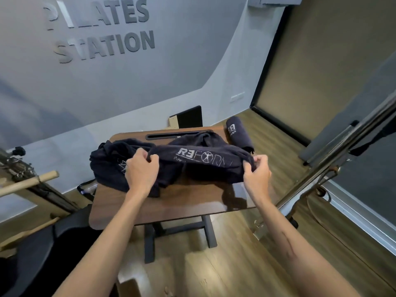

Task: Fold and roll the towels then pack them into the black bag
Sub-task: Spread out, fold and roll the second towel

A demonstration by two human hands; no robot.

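A dark navy towel point(205, 163) with the white "REFORM" print is held up just above the wooden table point(171, 202), stretched between both hands over the middle of the top. Its near edge is pinched by the left hand point(142, 170), fingers curled round a bunched bit of cloth, and the other end is gripped by the right hand point(256, 170) with thumb and fingers closed on the fabric. So both hands are closed on the same towel, which sags a bit between them.

More crumpled dark towels point(107, 163) are heaped at the table's left edge, just behind the left hand and touching the held one. A rolled towel point(237, 133), already done up tight, is lying at the far right corner of the table, well apart from the right hand. A long slot point(177, 135) is cut along the far edge. On the wall point(128, 86) behind, "PILATES STATION" lettering can be read. The black bag can't really be made out for sure.
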